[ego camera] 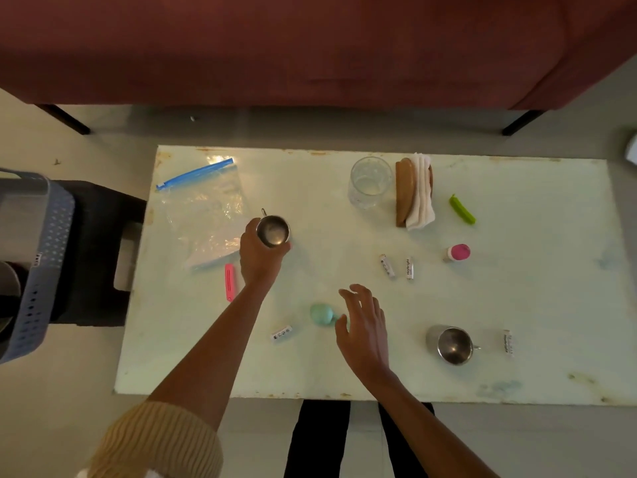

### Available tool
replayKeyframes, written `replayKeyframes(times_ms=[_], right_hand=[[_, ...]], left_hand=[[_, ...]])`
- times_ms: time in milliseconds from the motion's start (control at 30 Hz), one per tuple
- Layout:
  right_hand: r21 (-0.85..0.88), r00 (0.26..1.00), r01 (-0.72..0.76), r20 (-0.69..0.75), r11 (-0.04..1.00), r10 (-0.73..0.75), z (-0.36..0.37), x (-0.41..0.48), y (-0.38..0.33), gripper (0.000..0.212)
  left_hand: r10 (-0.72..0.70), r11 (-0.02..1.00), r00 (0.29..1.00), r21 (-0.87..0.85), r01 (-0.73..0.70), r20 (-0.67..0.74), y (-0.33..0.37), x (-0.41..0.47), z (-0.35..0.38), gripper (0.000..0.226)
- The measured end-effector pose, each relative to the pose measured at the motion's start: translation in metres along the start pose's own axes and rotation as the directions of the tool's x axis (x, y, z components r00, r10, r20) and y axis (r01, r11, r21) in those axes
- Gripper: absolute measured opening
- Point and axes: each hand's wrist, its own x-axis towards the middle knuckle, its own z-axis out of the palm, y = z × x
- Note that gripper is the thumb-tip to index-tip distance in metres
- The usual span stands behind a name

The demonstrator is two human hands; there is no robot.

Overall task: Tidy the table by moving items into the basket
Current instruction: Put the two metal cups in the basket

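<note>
maroon sofa behind, black stool at left

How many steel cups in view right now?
2. One steel cup is gripped by the left hand, left of centre over the table. The second steel cup stands front right. The basket interior is mostly hidden.

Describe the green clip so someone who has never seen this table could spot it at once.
On the pale table, look to the far side, where a wooden napkin holder stands beside a clear glass. Just right of the holder lies the green clip, a slanted bar. It is the only green thing; the pink clip lies left, by the zip bag.
</note>
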Motion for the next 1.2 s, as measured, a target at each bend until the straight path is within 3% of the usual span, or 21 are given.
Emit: replayKeyframes(times_ms=[167,267,333,400,467,500,600,700,933,1067,1200], right_hand=[[-0.054,0.999,-0.024,-0.048,0.998,0.021,-0.031,-0.019,0.028,0.043],[-0.173,0.989,-0.143,-0.061,0.975,0.135,-0.049,-0.03,0.051,0.047],[-0.234,0.94,-0.338,-0.027,0.912,0.341,-0.061,-0.034,0.069,0.057],[-0.268,0.84,-0.502,0.077,0.822,0.538,-0.07,-0.038,0.086,0.072],[-0.305,0.758,-0.558,0.193,0.772,0.624,-0.072,-0.043,0.102,0.079],[-0.34,0.754,-0.534,0.222,0.774,0.618,-0.071,-0.045,0.108,0.079],[-0.439,0.826,-0.398,0.21,0.806,0.523,-0.071,-0.048,0.117,0.059],[-0.43,0.874,-0.305,0.228,0.85,0.429,-0.08,-0.051,0.126,0.04],[-0.313,0.968,-0.03,0.226,0.949,0.105,-0.135,-0.048,0.112,0.054],[-0.234,0.956,0.169,0.276,0.957,-0.101,-0.188,-0.05,0.084,0.061],[-0.162,0.889,0.333,0.382,0.929,-0.252,-0.231,-0.05,0.046,0.061]], left_hand=[[0.136,0.988,0.982,0.05,-0.144,0.13,0.015,-0.056,0.0,0.065],[0.179,0.982,0.956,0.022,-0.189,0.231,0.023,-0.1,0.009,0.067],[0.197,0.979,0.94,-0.001,-0.205,0.278,0.029,-0.127,0.016,0.066],[0.19,0.981,0.93,-0.024,-0.193,0.314,0.033,-0.148,0.022,0.064],[0.16,0.987,0.923,-0.04,-0.156,0.35,0.036,-0.166,0.027,0.063],[0.144,0.989,0.92,-0.039,-0.14,0.364,0.038,-0.173,0.028,0.064],[0.116,0.993,0.912,-0.029,-0.113,0.393,0.045,-0.185,0.029,0.066],[0.106,0.993,0.909,0.002,-0.117,0.404,0.051,-0.194,0.024,0.068],[0.103,0.994,0.924,0.007,-0.113,0.368,0.083,-0.229,-0.007,0.072],[0.105,0.994,0.95,0.005,-0.111,0.293,0.108,-0.258,-0.042,0.073],[0.102,0.995,0.977,0.003,-0.104,0.187,0.122,-0.287,-0.083,0.074]])
